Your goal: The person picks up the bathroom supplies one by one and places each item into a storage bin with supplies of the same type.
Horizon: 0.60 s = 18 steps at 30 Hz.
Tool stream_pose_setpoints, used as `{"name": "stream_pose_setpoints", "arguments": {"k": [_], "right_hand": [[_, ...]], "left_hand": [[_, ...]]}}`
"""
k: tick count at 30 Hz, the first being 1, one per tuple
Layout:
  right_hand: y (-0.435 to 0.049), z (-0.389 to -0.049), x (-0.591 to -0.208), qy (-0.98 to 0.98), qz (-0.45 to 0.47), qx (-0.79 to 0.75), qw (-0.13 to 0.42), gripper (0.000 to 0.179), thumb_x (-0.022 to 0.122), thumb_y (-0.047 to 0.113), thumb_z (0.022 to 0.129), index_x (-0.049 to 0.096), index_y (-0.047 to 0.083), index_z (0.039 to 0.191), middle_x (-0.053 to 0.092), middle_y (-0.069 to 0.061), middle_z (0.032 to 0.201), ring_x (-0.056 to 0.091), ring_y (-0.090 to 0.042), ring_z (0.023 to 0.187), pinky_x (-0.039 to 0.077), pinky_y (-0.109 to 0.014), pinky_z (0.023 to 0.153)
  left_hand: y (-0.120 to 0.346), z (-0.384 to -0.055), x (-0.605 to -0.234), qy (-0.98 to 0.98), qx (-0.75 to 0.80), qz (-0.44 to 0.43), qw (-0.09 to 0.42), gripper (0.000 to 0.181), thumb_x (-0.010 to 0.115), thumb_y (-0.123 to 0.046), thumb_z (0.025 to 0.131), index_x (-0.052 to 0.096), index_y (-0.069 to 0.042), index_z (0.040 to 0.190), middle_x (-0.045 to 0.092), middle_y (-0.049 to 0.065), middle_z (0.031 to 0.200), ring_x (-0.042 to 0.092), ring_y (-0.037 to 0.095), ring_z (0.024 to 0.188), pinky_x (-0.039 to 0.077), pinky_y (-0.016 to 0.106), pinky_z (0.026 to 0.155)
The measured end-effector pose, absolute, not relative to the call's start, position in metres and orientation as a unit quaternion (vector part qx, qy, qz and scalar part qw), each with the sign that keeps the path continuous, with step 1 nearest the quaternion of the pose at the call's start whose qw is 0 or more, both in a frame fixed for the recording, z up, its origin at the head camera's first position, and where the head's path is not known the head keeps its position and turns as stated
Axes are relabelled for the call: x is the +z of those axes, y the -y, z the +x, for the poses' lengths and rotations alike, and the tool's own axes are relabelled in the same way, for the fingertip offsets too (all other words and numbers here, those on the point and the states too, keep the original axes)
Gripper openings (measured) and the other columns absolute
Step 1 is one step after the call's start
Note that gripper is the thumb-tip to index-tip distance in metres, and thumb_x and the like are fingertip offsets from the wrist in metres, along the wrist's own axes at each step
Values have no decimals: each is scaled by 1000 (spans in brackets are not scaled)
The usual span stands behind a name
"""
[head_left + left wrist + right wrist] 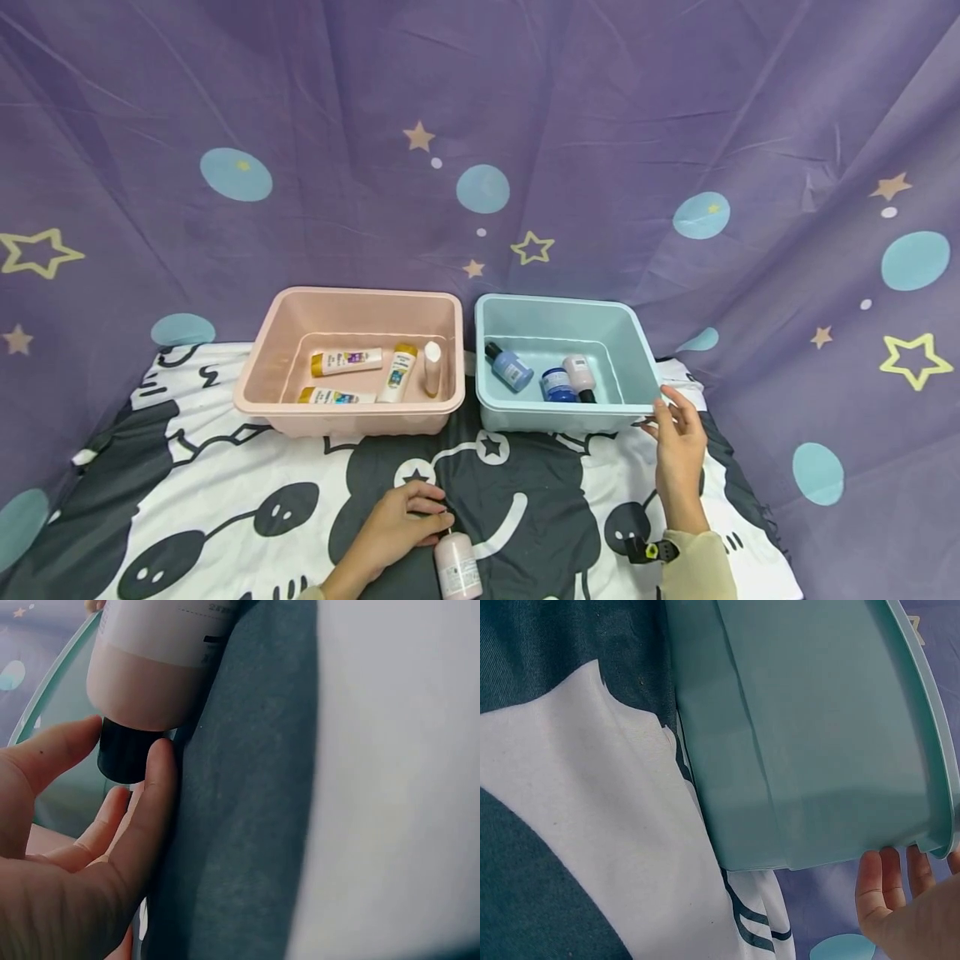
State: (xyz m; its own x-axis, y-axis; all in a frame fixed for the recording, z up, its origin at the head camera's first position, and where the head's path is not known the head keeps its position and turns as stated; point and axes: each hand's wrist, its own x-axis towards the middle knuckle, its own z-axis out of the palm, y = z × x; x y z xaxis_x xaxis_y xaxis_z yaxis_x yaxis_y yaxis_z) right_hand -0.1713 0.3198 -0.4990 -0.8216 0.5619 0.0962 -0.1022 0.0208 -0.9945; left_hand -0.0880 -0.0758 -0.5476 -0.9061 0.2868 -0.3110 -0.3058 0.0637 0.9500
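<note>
My left hand (400, 527) pinches the black cap (124, 750) of a pale pink bottle (457, 567) near the front of the cloth. In the left wrist view, thumb and fingers lie on either side of that cap. My right hand (681, 450) holds the rim at the front right corner of a light blue bin (562, 418). From the right wrist view, several fingertips (870, 881) sit under the rim. Inside this bin lie a blue bottle (512, 368) with a black cap, a dark blue jar (557, 385) and another pale pink bottle (578, 372).
Left of the blue bin stands a pink bin (352, 422) with several white tubes with yellow caps, such as one tube (399, 373), and a small white-capped bottle (432, 369). Beneath everything is a black-and-white patterned cloth (300, 467). Behind the bins hangs a purple curtain (360, 208).
</note>
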Motion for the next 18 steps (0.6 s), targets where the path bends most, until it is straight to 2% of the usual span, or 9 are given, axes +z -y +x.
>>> {"name": "stream_pose_setpoints", "arguments": {"k": [11, 18], "right_hand": [[-319, -171, -498, 661, -170, 687, 249, 39, 65, 16, 99, 59, 0, 134, 59, -14, 108, 64, -12, 81, 60, -24, 70], [-319, -171, -499, 661, -174, 685, 250, 38, 65, 16, 100, 59, 1, 134, 59, -11, 106, 63, -12, 81, 59, -24, 69]], "left_hand": [[78, -90, -552, -673, 702, -2, 231, 41, 77, -7, 87, 58, 12, 119, 72, 15, 98, 71, 25, 87, 62, 39, 71], [80, -89, -548, -643, 722, -9, 255, 42, 77, -8, 88, 58, 12, 119, 73, 13, 97, 71, 24, 87, 62, 39, 74]]}}
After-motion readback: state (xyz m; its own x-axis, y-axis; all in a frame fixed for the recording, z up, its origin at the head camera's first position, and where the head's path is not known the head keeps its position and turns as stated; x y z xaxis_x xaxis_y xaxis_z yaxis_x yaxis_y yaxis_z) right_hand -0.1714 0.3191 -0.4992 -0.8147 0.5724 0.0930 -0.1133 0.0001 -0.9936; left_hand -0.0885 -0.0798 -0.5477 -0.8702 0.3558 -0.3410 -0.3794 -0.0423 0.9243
